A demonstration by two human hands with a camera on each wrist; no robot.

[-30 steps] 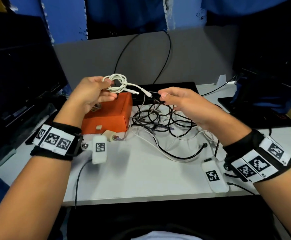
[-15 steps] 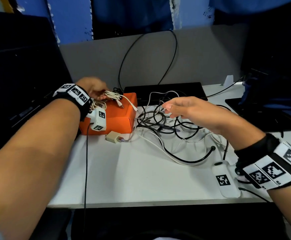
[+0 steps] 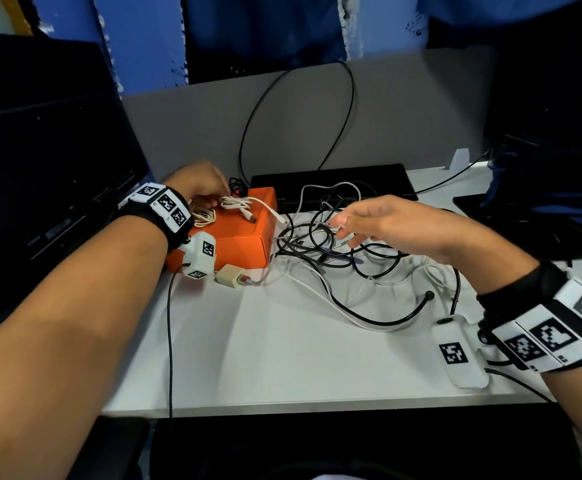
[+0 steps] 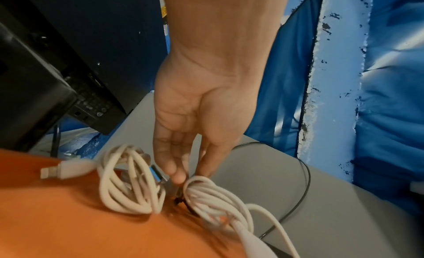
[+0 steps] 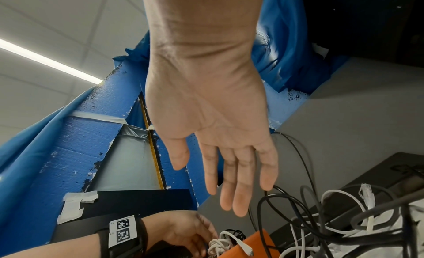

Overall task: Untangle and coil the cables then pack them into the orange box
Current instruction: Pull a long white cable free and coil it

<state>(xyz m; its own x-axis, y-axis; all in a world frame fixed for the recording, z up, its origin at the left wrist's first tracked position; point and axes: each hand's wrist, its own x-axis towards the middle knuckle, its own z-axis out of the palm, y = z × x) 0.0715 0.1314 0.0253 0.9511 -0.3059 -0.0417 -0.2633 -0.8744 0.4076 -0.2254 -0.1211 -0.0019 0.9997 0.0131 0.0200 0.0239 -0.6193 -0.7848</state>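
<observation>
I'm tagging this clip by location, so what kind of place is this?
Probably an office or lab desk: a white table against a grey partition, a dark monitor at left, a ceiling strip light.

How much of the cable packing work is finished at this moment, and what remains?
Done: two coiled white cables lie on the closed orange box, not inside it. In hand: the left hand touches the second coil; the right hand hovers open over the tangle. Left: untangling those black and white cables, then packing everything.
</observation>
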